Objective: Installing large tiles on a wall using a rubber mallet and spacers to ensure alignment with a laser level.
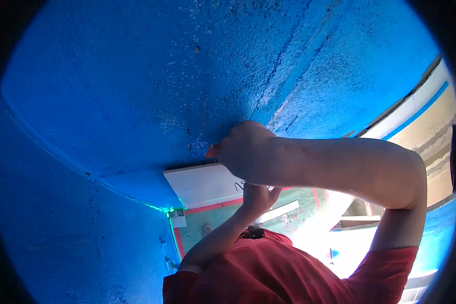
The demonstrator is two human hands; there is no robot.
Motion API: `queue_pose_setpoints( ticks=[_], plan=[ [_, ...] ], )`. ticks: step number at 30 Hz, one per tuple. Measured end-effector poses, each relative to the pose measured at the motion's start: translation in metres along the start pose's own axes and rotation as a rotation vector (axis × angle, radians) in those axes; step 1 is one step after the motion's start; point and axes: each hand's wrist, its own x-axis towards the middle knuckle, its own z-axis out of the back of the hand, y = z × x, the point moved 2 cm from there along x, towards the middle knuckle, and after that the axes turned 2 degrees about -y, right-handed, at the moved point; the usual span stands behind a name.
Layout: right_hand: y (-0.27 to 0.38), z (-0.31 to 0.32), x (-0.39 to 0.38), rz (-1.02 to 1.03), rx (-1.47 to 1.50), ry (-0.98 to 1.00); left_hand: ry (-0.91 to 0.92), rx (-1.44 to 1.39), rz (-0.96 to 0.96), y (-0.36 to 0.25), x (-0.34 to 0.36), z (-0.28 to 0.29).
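A white tile-like panel (200, 185) sits against the blue wall (137, 91), with a dark handwritten mark near its right part. My right hand (248, 152) is raised at the panel's upper edge, close to the wall. Its fingers are curled round a small orange-red piece (213, 150), mostly hidden, whose kind I cannot make out. Below it, my left hand (258, 198) reaches up to the panel's lower right part. The left thumb stands apart, while the other fingers are partly covered by my right hand and wrist.
A green laser line (168, 209) runs along the wall corner and across the panel. Below lie a green floor (195, 228), red tape strips (215, 206) and a white strip (279, 211). A small box-like device (177, 219) stands by the corner. Bright light washes out the right.
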Motion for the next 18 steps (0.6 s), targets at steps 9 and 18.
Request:
queue_pose_setpoints(
  ticks=[9,18],
  plan=[
    [-0.023,-0.037,-0.005,-0.033,0.028,-0.151,0.093,-0.086,0.221,-0.008,-0.011,0.029],
    [-0.037,-0.054,-0.043,0.185,0.590,-0.899,0.012,-0.175,0.173,0.006,-0.040,0.060]
  ],
)
